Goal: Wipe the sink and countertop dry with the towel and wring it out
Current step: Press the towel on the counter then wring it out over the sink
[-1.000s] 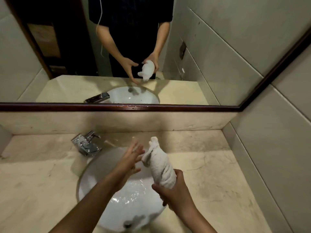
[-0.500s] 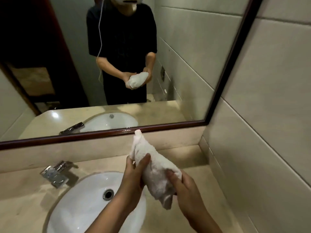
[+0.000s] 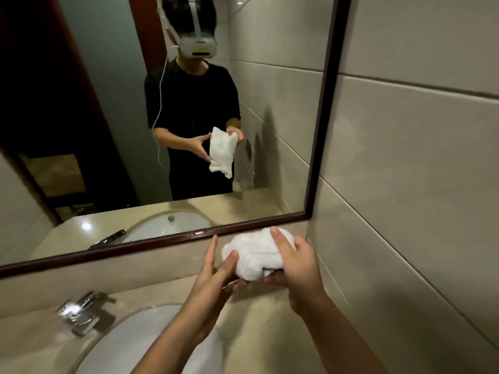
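A bunched white towel is held up in the air above the beige countertop, right of the white oval sink. My right hand grips it from the right, fingers over its top and thumb under it. My left hand touches its left side with the thumb on the cloth and the fingers stretched out straight. In the mirror the towel hangs loosely below my hands.
A chrome tap stands behind the sink at the left. A dark-framed mirror runs along the back wall above a low stone ledge. A tiled wall closes the counter on the right.
My view has tilted up and the hands have risen with the towel. The twisted roll has loosened into a bunch, and my left fingers have opened from their grip around it.
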The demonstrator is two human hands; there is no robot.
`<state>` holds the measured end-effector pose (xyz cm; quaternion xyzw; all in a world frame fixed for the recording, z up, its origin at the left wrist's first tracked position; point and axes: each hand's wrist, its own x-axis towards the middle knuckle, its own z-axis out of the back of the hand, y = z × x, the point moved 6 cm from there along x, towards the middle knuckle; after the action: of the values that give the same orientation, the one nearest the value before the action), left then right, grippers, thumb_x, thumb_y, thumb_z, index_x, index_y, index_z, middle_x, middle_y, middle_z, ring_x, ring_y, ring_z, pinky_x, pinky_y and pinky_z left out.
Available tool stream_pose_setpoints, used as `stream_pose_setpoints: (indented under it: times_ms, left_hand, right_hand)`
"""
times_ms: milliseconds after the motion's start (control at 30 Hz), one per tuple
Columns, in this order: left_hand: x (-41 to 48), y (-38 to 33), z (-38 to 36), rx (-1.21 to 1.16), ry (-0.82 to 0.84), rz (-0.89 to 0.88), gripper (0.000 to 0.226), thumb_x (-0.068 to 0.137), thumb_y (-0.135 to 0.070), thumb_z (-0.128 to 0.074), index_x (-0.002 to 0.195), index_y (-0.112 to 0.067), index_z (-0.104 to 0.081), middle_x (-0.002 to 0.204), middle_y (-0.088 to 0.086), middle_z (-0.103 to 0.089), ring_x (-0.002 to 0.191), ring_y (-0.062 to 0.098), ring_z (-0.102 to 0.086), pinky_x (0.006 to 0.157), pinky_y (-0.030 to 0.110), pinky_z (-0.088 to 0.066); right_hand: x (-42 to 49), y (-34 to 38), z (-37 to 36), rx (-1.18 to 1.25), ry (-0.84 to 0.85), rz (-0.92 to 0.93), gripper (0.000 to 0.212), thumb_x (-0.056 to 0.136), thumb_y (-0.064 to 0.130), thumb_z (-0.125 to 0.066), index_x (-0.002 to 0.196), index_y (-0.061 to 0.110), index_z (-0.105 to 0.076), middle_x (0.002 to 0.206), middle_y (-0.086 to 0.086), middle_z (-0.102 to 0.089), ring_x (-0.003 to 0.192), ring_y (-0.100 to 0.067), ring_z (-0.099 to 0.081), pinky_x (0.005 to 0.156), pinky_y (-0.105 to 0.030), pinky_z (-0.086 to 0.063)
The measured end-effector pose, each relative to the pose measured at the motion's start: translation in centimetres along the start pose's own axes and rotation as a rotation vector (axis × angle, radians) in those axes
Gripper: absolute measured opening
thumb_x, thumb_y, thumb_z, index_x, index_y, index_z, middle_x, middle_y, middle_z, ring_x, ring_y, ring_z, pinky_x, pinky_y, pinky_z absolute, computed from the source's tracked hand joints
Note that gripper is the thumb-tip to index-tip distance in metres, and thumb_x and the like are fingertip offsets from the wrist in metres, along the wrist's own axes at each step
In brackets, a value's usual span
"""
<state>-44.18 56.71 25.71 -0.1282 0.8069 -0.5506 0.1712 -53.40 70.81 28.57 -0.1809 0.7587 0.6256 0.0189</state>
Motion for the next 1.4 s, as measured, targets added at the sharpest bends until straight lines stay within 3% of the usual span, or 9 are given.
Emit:
stream_pose_setpoints:
  times_ms: [167, 333, 500, 700, 800, 1000, 1133, 1267, 1400]
  left_hand:
    - [-1.5, -2.3, -0.9, 0.456, -0.087, -0.443, 0.090, 0.066, -0.044, -0.094, 0.143, -0.052, -0.047, 0.160, -0.030, -0.023, 0.124, 0.001, -0.059, 0.092, 0.019, -0.054]
    - [-1.9, -6.7, 0.0, 0.661, -0.180, -0.648, 0.041, 0.076, -0.067, -0.069, 0.115, -0.055, -0.064, 0.123, -0.042, -0.046, 0.130, 0.003, -0.048, 0.105, 0.010, -0.036]
    - [-1.9, -8.4, -1.3, 0.444, 0.064, -0.591, 0.022, 0.101, -0.031, -0.061, 0.113, -0.016, -0.072, 0.108, 0.003, -0.076, 0.100, 0.014, -0.072, 0.083, 0.022, -0.054]
    - [-1.6, -7.7, -1.7, 0.143, 0.022, -0.355, 0.038, 0.100, -0.042, -0.052, 0.106, -0.012, -0.074, 0.105, 0.017, -0.075, 0.098, 0.024, -0.069, 0.085, 0.035, -0.054]
    - [-1.5, -7.7, -2.3, 0.192, 0.147, -0.252, 0.058, 0.089, -0.060, -0.064, 0.113, -0.007, -0.069, 0.112, 0.014, -0.074, 0.105, 0.013, -0.071, 0.088, 0.030, -0.056]
    - [-2.5, -5.8, -1.7, 0.477, 0.313, -0.301, 0.056, 0.087, 0.006, -0.074, 0.135, -0.020, -0.058, 0.132, -0.013, -0.068, 0.131, 0.003, -0.057, 0.099, 0.028, -0.055]
    - [-1.1, -5.6, 0.2, 0.554, 0.136, -0.340, 0.068, 0.081, 0.025, -0.044, 0.119, -0.027, -0.068, 0.113, -0.009, -0.075, 0.110, 0.009, -0.070, 0.094, 0.039, -0.059]
    - [0.7, -5.7, 2.9, 0.689, -0.120, -0.390, 0.029, 0.080, 0.000, -0.044, 0.078, -0.022, -0.064, 0.063, 0.005, -0.062, 0.055, 0.017, -0.055, 0.050, 0.038, -0.050]
    - [1.3, -8.2, 3.7, 0.918, -0.193, -0.637, 0.018, 0.075, -0.011, -0.042, 0.070, -0.019, -0.057, 0.057, -0.007, -0.055, 0.058, 0.012, -0.053, 0.058, 0.034, -0.043]
  right_hand:
    - [-1.4, 2.6, -2.4, 0.113, 0.079, -0.049, 0.041, 0.089, 0.038, -0.076, 0.106, 0.001, -0.068, 0.085, -0.013, -0.077, 0.062, -0.022, -0.074, 0.048, -0.029, -0.056]
    - [-2.8, 4.3, -3.0, 0.124, 0.154, -0.190, 0.048, 0.082, 0.042, -0.082, 0.099, -0.001, -0.071, 0.070, -0.015, -0.072, 0.049, -0.020, -0.069, 0.046, -0.027, -0.058]
    - [-2.9, 6.0, -2.7, 0.157, 0.176, -0.231, 0.038, 0.080, 0.042, -0.083, 0.085, 0.006, -0.070, 0.057, -0.009, -0.063, 0.038, -0.012, -0.058, 0.036, -0.019, -0.050]
    - [-2.4, 6.2, -3.2, 0.345, 0.232, -0.269, 0.030, 0.060, 0.021, -0.090, 0.077, 0.006, -0.070, 0.068, -0.011, -0.068, 0.042, -0.011, -0.060, 0.042, -0.019, -0.055]
    - [-1.3, 6.2, -3.2, 0.422, 0.178, -0.203, 0.032, 0.060, 0.014, -0.090, 0.079, 0.007, -0.065, 0.059, -0.007, -0.062, 0.042, -0.010, -0.058, 0.042, -0.019, -0.054]
    - [-0.1, 6.2, -3.3, 0.338, 0.175, -0.191, 0.031, 0.077, 0.008, -0.084, 0.068, 0.012, -0.055, 0.045, -0.002, -0.052, 0.039, -0.009, -0.054, 0.040, -0.021, -0.049]
    - [-0.1, 7.3, -3.2, 0.131, 0.322, -0.217, 0.026, 0.064, 0.006, -0.084, 0.076, 0.007, -0.061, 0.054, -0.002, -0.051, 0.040, -0.007, -0.045, 0.040, -0.019, -0.047]
    - [-1.1, 9.0, -2.1, -0.162, 0.465, -0.168, 0.005, 0.084, -0.003, -0.071, 0.082, 0.002, -0.072, 0.064, -0.007, -0.062, 0.046, -0.009, -0.056, 0.045, -0.017, -0.052]
    - [0.1, 8.9, 1.4, -0.756, 0.512, -0.073, 0.009, 0.086, 0.001, -0.076, 0.093, -0.004, -0.077, 0.084, -0.013, -0.072, 0.067, -0.016, -0.064, 0.060, -0.027, -0.055]
